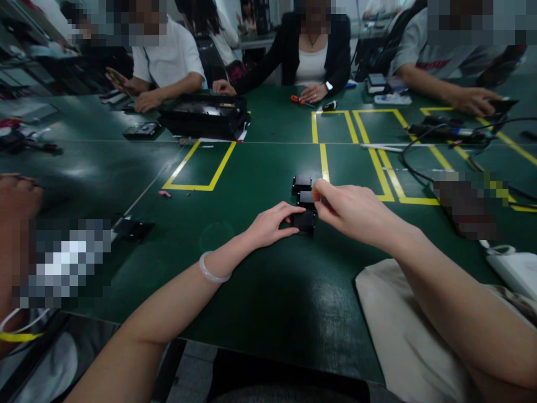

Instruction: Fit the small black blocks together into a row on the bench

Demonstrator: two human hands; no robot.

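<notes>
Three small black box-shaped parts sit in a row on the green table, from a far one (302, 182) through a middle one (306, 197) to a near one (304, 221). My left hand (271, 224) grips the near part, with the thumb at its lower left and the fingers along its upper edge. Just right of the row, my right hand (344, 210) is closed in a pinch by the middle and near parts. Its fingertips cover whatever lies between them.
Yellow tape (323, 162) marks rectangles on the table. A large black tray-like case (205, 118) stands far left. Cables (405, 159) and a phone-like device (465, 207) lie right, beside a beige cloth bag (394, 313). Several people sit around the table; one hand rests near orange-handled pliers (300, 100).
</notes>
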